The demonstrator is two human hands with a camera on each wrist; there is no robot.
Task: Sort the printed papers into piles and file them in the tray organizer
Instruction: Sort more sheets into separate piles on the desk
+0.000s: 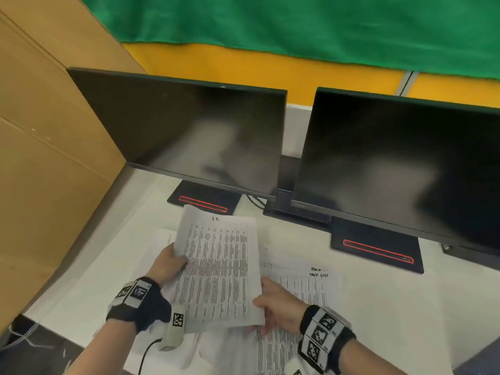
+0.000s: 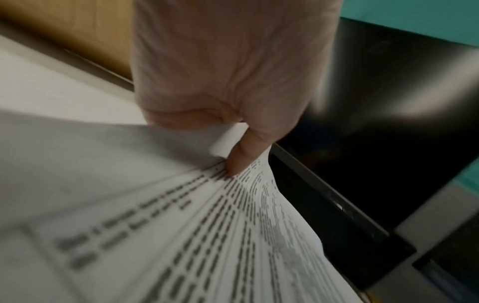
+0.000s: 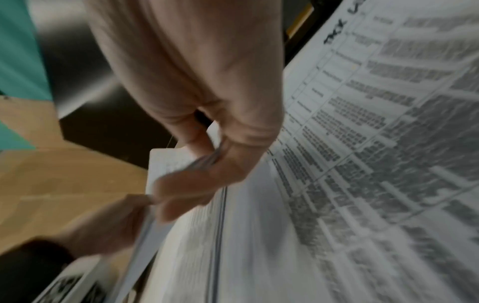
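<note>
A sheaf of printed papers (image 1: pixel 216 269) with dense table text is held above the white desk (image 1: pixel 378 307). My left hand (image 1: pixel 169 262) pinches its left edge, thumb on top; the left wrist view shows the thumb (image 2: pixel 241 157) pressing the printed sheets (image 2: pixel 233 235). My right hand (image 1: pixel 273 303) grips the sheaf's lower right corner, thumb on the page; in the right wrist view its fingers (image 3: pixel 197 180) pinch the stack's edge (image 3: pixel 166 164). More printed sheets (image 1: pixel 303 288), one with a handwritten heading, lie flat on the desk under and right of the sheaf. No tray organizer shows.
Two dark monitors (image 1: pixel 189 136) (image 1: pixel 400 169) stand close behind the papers, their black bases (image 1: pixel 205 201) (image 1: pixel 378 250) edged in red. A wooden partition (image 1: pixel 54 147) walls the left side. A cable (image 1: pixel 146 355) hangs at the desk's front edge.
</note>
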